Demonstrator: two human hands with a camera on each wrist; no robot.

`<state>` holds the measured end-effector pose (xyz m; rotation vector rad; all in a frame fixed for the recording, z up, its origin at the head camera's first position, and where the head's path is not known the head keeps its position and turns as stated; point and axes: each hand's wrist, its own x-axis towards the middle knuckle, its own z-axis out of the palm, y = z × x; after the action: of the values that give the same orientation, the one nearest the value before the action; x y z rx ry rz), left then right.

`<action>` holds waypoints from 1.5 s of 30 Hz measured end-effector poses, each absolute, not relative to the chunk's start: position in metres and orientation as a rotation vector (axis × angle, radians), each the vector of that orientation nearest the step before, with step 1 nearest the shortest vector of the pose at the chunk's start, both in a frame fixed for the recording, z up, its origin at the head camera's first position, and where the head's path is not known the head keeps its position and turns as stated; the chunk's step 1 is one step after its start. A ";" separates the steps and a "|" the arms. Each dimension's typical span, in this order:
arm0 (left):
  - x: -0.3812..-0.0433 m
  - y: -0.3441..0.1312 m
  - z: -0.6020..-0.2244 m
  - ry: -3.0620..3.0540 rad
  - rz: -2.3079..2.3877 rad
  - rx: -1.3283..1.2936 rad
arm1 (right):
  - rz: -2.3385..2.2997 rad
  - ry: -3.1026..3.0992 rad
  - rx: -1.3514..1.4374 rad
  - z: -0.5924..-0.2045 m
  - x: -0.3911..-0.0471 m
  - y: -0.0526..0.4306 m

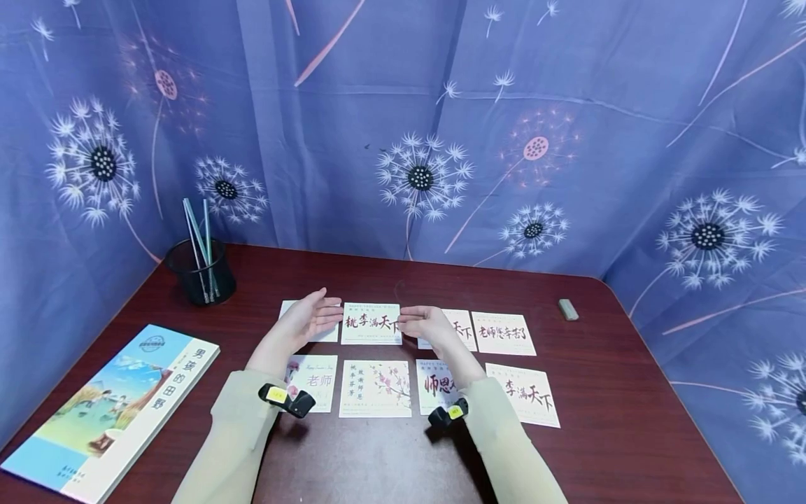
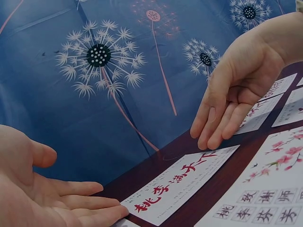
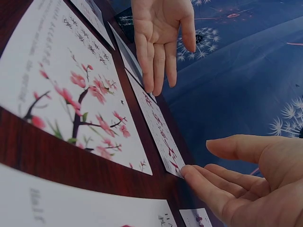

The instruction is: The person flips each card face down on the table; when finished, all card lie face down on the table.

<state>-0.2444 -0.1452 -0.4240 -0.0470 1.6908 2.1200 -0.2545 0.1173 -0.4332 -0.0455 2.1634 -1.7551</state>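
A white greeting card (image 1: 371,334) with red and dark calligraphy lies flat in the back row of cards. At its left edge are the fingertips of my left hand (image 1: 302,323), its fingers nearly straight and the palm turned inward. The right hand (image 1: 433,327) touches or almost touches the opposite edge, fingers extended; the right wrist view puts its fingertips at the card's corner. Neither hand grips the card. Beneath the left hand a neighbouring card (image 1: 326,336) is partly hidden, and the right hand partly covers another card (image 1: 462,329). In front lies a plum-blossom card (image 1: 375,389).
More cards make up two rows, including one at the back right (image 1: 504,333) and a tilted one at the front right (image 1: 525,395). A book (image 1: 113,413) lies left. Behind it stands a black mesh pen holder (image 1: 201,273). An eraser (image 1: 568,309) sits far right.
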 end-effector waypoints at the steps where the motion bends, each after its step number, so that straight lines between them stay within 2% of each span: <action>1: -0.244 -0.145 -0.424 1.694 2.116 -0.048 | -1.755 2.164 -0.048 -0.433 -0.254 0.117; 45: -0.246 -0.132 -0.433 1.490 2.220 -0.087 | -1.783 2.180 -0.005 -0.441 -0.253 0.117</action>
<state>-0.2456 -0.1324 -0.4329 -0.0874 1.4901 2.2201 -0.2534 0.1171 -0.4413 -0.0050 2.1803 -1.7825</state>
